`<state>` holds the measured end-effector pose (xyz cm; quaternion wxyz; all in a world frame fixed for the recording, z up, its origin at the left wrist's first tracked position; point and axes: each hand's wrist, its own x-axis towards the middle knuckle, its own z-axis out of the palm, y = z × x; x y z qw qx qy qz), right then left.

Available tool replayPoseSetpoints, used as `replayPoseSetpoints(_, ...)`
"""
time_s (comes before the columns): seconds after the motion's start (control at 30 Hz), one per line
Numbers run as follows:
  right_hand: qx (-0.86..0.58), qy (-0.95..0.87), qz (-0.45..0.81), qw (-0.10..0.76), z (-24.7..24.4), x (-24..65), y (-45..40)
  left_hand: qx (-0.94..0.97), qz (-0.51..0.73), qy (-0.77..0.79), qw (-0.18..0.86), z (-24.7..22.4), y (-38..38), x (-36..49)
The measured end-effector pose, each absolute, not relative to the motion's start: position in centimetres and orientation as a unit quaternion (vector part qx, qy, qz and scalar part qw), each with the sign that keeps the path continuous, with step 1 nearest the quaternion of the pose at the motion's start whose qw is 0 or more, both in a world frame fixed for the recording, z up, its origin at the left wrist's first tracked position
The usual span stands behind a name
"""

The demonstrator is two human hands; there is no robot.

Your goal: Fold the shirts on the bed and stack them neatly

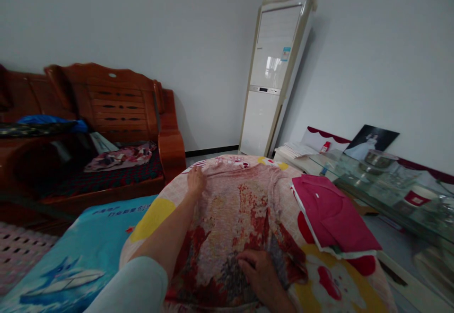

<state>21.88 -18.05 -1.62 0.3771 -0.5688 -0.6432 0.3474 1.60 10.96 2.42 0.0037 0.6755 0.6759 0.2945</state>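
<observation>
A pinkish garment with red and grey patches (223, 218) lies spread over a round surface covered by a patterned cloth (152, 218). At the garment's far left edge is my left hand (196, 180), arm stretched out, its fingers bent down and blurred; what they grip cannot be made out. Near the garment's lower right part, my right hand (260, 273) rests on the fabric with curled fingers. Whether cloth is pinched between them is unclear. Folded magenta clothing (333, 213) lies on the right side of the patterned cloth.
A wooden armchair (120, 109) holding clothes stands at the left, beside a blue printed cover (95, 251). A tall white air conditioner (266, 76) stands behind. On the right, a glass shelf (376, 185) carries a metal bowl and other items.
</observation>
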Motion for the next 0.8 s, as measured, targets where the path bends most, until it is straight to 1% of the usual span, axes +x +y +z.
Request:
replayPoseSetpoints(0.1,-0.569,-0.648,0.339,0.375,-1.4,22.0,-17.9,0.759,0.298,0.578,0.015,3.4,8.6,5.3)
replayPoseSetpoints(0.23,-0.559,-0.659,0.331,0.379,-1.0,22.0,-18.1,0.841,0.202,0.497,0.076,1.9,3.5,8.7)
replayPoseSetpoints(0.3,-0.558,-0.661,0.313,0.393,-0.9,22.1,-18.3,0.861,0.157,0.478,0.073,0.4,1.1,9.1)
replayPoseSetpoints(0.4,-0.576,-0.648,0.216,0.449,-0.6,23.4,-18.6,0.876,0.145,0.459,0.03,-1.3,-1.2,8.7)
replayPoseSetpoints(0.47,-0.603,-0.616,0.12,0.493,-0.3,25.3,-18.7,0.878,0.137,0.458,0.014,-1.5,-2.0,8.5)
replayPoseSetpoints(0.53,-0.634,-0.575,0.046,0.515,-0.3,27.8,-18.7,0.877,0.117,0.465,0.014,-1.4,-2.4,8.6)
replayPoseSetpoints(0.6,-0.648,-0.572,0.01,0.503,-0.7,30.1,-18.7,0.877,0.102,0.47,0.017,-1.3,-3.0,8.8)
replayPoseSetpoints(0.73,-0.679,-0.611,-0.001,0.406,-2.3,32.7,-18.6,0.88,0.116,0.461,0.013,-1.7,-4.2,8.9)
replayPoseSetpoints(0.8,-0.695,-0.615,-0.02,0.372,-3.0,32.8,-18.6,0.88,0.122,0.459,0.014,-2.0,-4.4,8.8)
